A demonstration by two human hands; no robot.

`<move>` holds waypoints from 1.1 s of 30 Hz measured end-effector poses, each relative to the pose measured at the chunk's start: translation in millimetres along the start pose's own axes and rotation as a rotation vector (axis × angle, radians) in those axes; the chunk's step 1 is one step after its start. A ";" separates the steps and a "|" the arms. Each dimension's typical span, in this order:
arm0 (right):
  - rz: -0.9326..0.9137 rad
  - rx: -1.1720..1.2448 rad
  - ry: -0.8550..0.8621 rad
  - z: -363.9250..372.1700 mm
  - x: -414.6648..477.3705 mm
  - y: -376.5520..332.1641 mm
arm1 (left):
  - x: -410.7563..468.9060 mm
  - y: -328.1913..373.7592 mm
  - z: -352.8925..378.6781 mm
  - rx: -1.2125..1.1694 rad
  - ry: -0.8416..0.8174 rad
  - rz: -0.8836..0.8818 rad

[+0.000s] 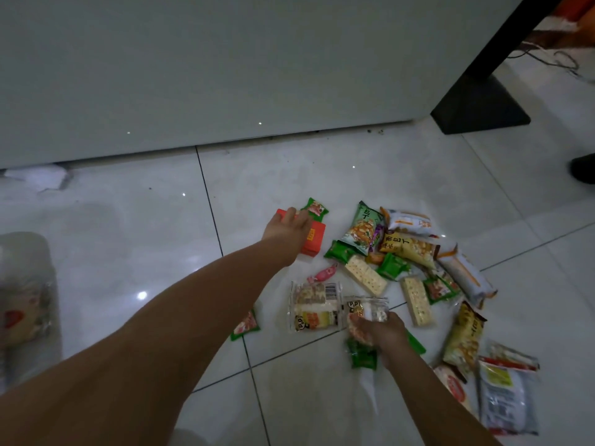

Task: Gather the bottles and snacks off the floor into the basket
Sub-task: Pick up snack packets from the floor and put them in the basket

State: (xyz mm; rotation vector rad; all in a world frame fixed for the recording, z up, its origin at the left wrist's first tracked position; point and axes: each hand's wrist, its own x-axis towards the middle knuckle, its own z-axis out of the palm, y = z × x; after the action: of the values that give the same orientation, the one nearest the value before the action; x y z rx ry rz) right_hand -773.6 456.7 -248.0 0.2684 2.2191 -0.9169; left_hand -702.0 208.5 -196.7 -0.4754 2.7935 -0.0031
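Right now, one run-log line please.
left hand: on red cardboard box | right hand: gripping clear plastic snack packet | rest: snack packets on tiled floor

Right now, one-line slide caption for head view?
Left hand on red box, right hand gripping clear snack packets, amid snacks scattered on tiled floor.

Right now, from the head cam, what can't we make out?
Head view only:
- Left hand over red box: grip or mere touch, hidden by the hand's back.
- Right hand on green packet: fingers hidden, packet mostly covered.
- Pale object, left edge: blurred and cut off; basket or not, unclear.
- Dark shape, right edge: cut off by the frame.
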 end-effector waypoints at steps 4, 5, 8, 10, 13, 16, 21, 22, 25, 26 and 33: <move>0.004 0.031 0.023 -0.6 -5.4 -1.2 | -10.4 -12.6 9.4 -0.025 -0.001 -0.041; 0.005 0.043 0.026 -0.6 -7.9 -2.2 | -15.0 -15.8 12.5 -0.045 -0.015 -0.065; 0.022 0.073 0.015 -0.5 -15.7 -7.7 | -31.6 -24.4 19.6 -0.106 -0.063 -0.122; 0.055 0.086 -0.032 0.6 -22.0 -14.6 | -42.9 -30.8 22.5 -0.175 -0.129 -0.179; 0.043 0.101 -0.079 4.6 -33.7 -29.2 | -64.4 -46.8 23.2 -0.419 -0.267 -0.333; -0.060 0.010 -0.051 14.8 -51.4 -51.9 | -99.6 -71.8 20.7 -0.690 -0.288 -0.486; -0.251 -0.125 -0.262 59.8 -99.2 -119.5 | -188.8 -128.3 3.0 -0.979 0.017 -0.784; -0.296 -0.173 -0.314 74.7 -113.4 -136.6 | -211.6 -141.3 -3.3 -0.975 0.112 -0.857; -0.436 -0.266 -0.521 128.7 -170.3 -184.6 | -287.7 -181.5 -22.8 -0.806 0.357 -1.040; -0.481 -0.291 -0.593 148.4 -193.5 -196.9 | -314.1 -193.9 -28.3 -0.708 0.414 -1.095; -0.701 -0.426 -0.941 281.0 -351.6 -204.5 | -461.7 -232.9 -18.1 -0.463 0.489 -1.480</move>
State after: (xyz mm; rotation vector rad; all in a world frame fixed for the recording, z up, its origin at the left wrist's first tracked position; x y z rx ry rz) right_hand -455.5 142.0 -37.7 -0.9965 1.5147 -0.6548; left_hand -217.7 136.8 -29.3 -2.7335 2.0561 0.2181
